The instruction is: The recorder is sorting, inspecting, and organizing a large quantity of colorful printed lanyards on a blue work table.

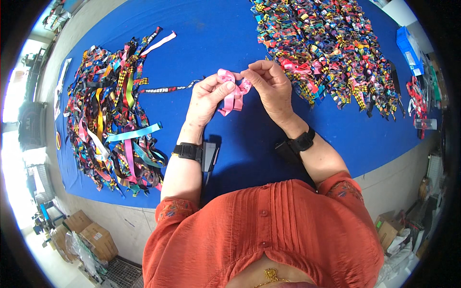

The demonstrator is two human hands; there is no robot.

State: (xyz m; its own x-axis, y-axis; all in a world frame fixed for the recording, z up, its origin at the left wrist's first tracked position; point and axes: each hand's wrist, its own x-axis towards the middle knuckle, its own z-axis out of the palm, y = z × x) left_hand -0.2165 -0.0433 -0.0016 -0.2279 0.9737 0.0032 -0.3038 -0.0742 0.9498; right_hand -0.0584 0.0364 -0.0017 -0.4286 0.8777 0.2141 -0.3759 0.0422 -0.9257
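Note:
A looped pink ribbon strap (233, 102) is held up between my two hands above the blue cloth. My left hand (205, 100) pinches it with thumb and fingers, and its loops hang below. At the strap's right side, the thumb and fingers of my right hand (272, 90) are pressed together on its edge. Beyond my left hand, a black printed strap (165, 90) lies flat on the cloth, reaching from the left pile. Black bands with small devices sit on both my wrists.
A loose heap of mixed coloured straps (108, 115) lies on the left of the blue-covered table (201, 33). Dense rows of folded straps (326, 53) cover the right. A blue bin (409, 50) and a red bundle (418, 103) sit at the right edge. Cardboard boxes (98, 241) stand lower left.

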